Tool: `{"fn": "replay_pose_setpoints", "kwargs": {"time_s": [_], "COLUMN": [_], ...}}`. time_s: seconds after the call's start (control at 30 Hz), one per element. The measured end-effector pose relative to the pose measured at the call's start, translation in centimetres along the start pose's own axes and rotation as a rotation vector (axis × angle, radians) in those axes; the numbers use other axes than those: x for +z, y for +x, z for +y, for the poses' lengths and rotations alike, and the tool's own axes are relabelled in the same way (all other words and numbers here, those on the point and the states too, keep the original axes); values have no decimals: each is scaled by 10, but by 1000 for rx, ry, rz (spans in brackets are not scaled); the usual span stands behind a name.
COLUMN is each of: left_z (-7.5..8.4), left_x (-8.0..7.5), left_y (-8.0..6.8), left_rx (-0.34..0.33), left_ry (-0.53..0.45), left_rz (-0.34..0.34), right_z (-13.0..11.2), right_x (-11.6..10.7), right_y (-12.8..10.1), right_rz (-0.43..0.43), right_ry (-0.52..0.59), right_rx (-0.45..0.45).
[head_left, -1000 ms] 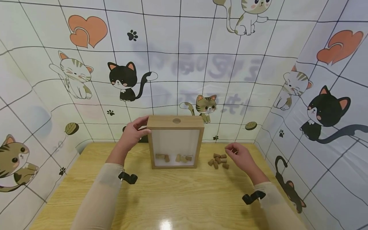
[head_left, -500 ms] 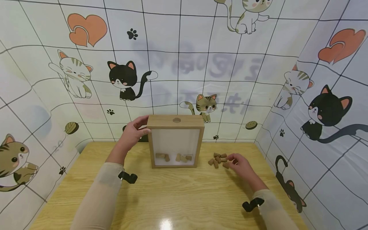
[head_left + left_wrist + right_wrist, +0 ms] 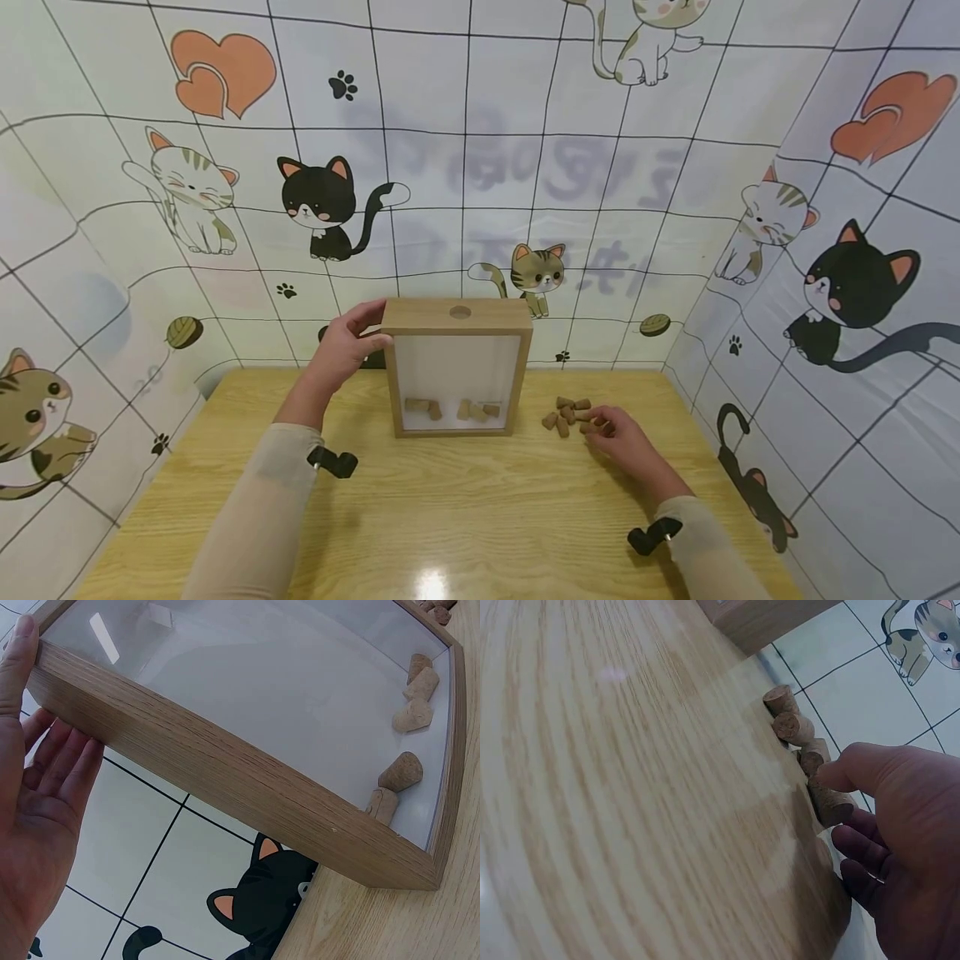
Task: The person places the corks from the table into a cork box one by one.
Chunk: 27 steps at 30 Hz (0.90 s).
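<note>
The right hand [image 3: 622, 437] pinches one cork stopper [image 3: 834, 808] at the near right side of a loose heap, the thumb tip on its upper side and the forefinger against its end; the other fingers are curled beneath, and the cork rests low at the tabletop. The rest of the heap, more tapered corks [image 3: 567, 413], lies just beside the fingertips, some touching one another, toward the far edge of the table and right of its middle.

The left hand [image 3: 341, 350] grips the upper left corner of a wooden shadow-box frame [image 3: 420, 315], thumb along the front edge and fingers behind the side. The frame stands upright near the middle of the table's far edge, left of the heap and apart from it. A round hole [image 3: 460, 312] sits at the middle of its top. Behind the clear front, five corks lie along the bottom: a pair [image 3: 435, 410] toward the left corner and three [image 3: 477, 412] toward the right.

Light sleeves [image 3: 255, 500] cover both forearms, each with a black wrist camera [image 3: 333, 462]. The wood-grain table [image 3: 465, 517] reaches back to a white gridded curtain [image 3: 435, 200] printed with cats, hearts and paw prints.
</note>
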<state>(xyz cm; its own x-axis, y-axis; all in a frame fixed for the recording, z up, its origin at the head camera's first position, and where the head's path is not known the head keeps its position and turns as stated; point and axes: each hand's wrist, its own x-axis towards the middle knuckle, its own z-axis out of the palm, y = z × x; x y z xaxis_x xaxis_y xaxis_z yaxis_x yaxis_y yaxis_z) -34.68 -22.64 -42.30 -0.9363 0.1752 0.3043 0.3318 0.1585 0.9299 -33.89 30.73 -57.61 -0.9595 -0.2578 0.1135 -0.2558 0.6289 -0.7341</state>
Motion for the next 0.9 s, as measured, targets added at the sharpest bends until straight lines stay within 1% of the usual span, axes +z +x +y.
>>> {"fn": "replay_pose_setpoints", "kwargs": {"time_s": [0.2, 0.43, 0.57, 0.8, 0.9], "left_z": [-1, -4, -5, -4, -4], "left_x": [0, -1, -1, -2, -1], "left_y": [0, 0, 1, 2, 3], "left_rx": [-1, -7, -4, 1, -2], "left_ry": [-6, 8, 3, 3, 4], "left_rz": [-2, -1, -6, 0, 1], "right_z": [2, 3, 3, 4, 4], "right_x": [3, 5, 5, 4, 4], "right_y": [1, 3, 4, 3, 3], "right_rz": [-17, -30, -32, -43, -29], "right_ry": [-18, -51, -65, -47, -36], "right_rx": [-1, -24, -9, 6, 11]}}
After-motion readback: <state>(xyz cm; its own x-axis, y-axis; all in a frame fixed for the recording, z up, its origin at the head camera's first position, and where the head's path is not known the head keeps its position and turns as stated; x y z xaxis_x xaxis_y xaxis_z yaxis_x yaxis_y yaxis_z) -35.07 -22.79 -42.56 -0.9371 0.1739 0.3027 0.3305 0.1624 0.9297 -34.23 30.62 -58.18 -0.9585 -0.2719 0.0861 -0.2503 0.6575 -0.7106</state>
